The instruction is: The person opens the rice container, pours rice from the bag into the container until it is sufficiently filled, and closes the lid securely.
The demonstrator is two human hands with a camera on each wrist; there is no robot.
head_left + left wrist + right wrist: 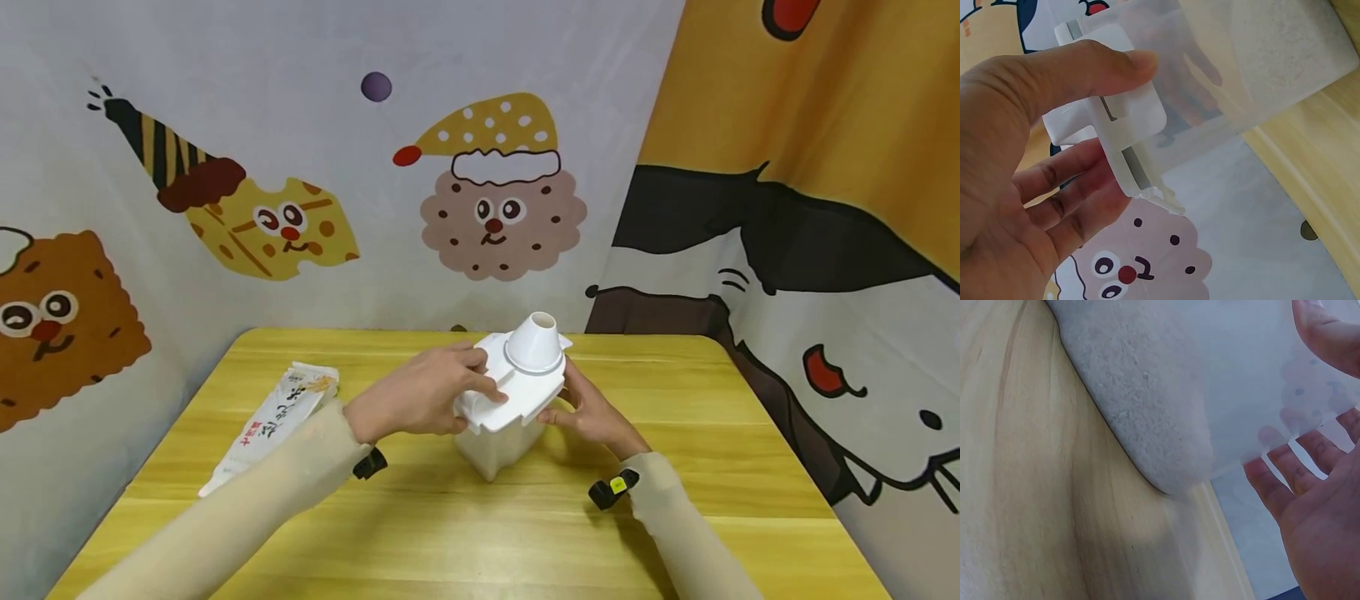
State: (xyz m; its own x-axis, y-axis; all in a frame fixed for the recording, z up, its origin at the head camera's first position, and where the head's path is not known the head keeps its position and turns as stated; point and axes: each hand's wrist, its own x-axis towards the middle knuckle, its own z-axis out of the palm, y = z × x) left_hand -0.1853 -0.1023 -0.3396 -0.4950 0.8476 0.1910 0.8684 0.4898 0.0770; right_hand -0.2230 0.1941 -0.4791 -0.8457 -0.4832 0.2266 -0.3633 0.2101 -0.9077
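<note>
Hands meet at the middle of the yellow table [675, 533], one on each side of a white translucent container [495, 442] partly filled with white grains. Its flat lid [517, 387] carries an upturned white funnel [534, 343]. The left hand [420, 396] pinches the lid's edge, thumb on top and fingers beneath (clearest from the left wrist). The right hand [592, 412] rests its straight fingers against the container's far side. A rice bag [273, 421] lies near the table's left edge, well apart; bare wood surrounds the container.
</note>
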